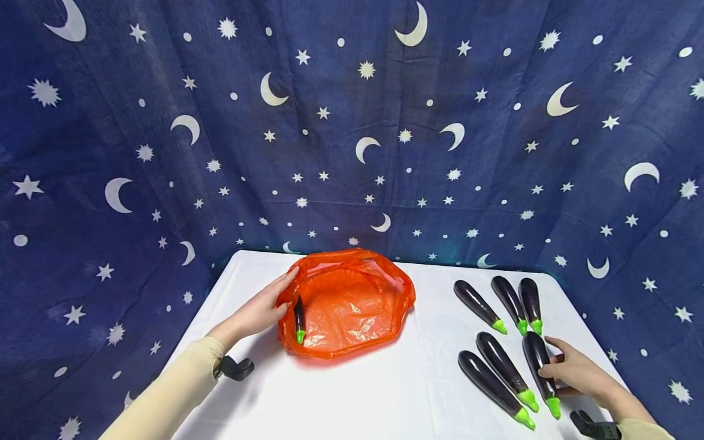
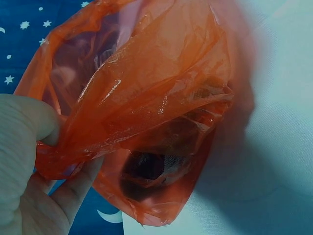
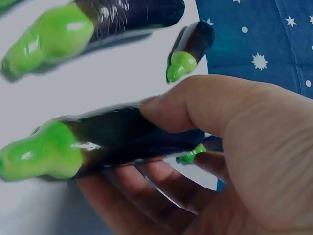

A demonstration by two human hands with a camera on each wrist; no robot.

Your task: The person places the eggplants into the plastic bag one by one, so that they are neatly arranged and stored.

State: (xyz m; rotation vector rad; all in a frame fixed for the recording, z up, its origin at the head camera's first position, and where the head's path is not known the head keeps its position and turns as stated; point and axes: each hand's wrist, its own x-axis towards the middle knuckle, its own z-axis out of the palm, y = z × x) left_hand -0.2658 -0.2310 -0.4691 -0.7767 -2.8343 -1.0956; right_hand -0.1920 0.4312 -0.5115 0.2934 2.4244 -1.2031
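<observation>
Pinching 1 eggplant (image 3: 105, 137), the right hand (image 1: 582, 373) could knock 2 neighbouring eggplants (image 1: 503, 366) leftward if swung low; left hand (image 1: 260, 313) pinches bag (image 1: 349, 305).

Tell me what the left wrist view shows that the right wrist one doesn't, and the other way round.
Only the left wrist view shows the left hand pinching the orange-red plastic bag, with a dark shape showing through.

Only the right wrist view shows the right hand holding an eggplant, and other eggplants nearby.

Both share the white tabletop and the blue star-patterned cloth.
</observation>
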